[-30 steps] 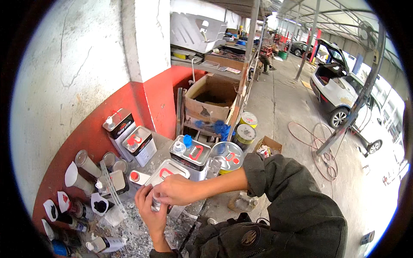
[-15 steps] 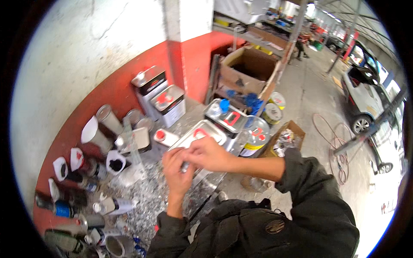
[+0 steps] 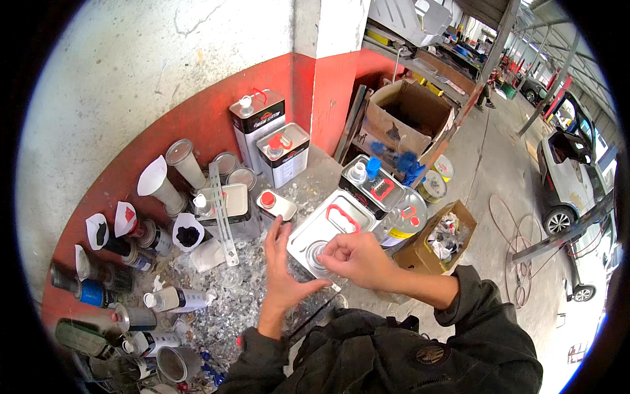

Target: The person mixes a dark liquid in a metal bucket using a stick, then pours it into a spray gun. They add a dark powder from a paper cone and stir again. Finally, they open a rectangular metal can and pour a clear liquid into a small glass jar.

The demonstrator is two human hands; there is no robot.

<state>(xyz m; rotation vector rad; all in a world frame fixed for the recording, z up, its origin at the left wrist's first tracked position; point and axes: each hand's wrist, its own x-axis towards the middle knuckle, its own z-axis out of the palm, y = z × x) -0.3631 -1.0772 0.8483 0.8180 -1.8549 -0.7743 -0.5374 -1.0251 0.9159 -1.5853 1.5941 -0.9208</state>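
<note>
A silver rectangular metal can [image 3: 308,230] with a red carry handle [image 3: 343,218] stands on the paint-spattered bench. My right hand [image 3: 357,261] is over its round mouth [image 3: 316,255], thumb and fingers pinched together there; what they hold is hidden. To the left, my left hand [image 3: 281,279] is open beside the can, with fingers raised, thumb stretched toward the can and nothing in the palm. A small bottle with a red cap [image 3: 268,199] sits just beyond my left fingertips. A black-and-silver can with a blue cap [image 3: 373,165] is behind the silver can.
Two tall cans [image 3: 257,131] stand against the red wall. A clear ruler-like strip [image 3: 222,213] leans over another can. Bottles and tins with paper filters [image 3: 152,176] line the left. Right of the bench are a carton of rubbish [image 3: 430,253], a hose [image 3: 525,262] and a car [image 3: 564,171].
My hands were together above the can; they have parted. The right hand has come down to the can's mouth, and the left has opened. The view has shifted.
</note>
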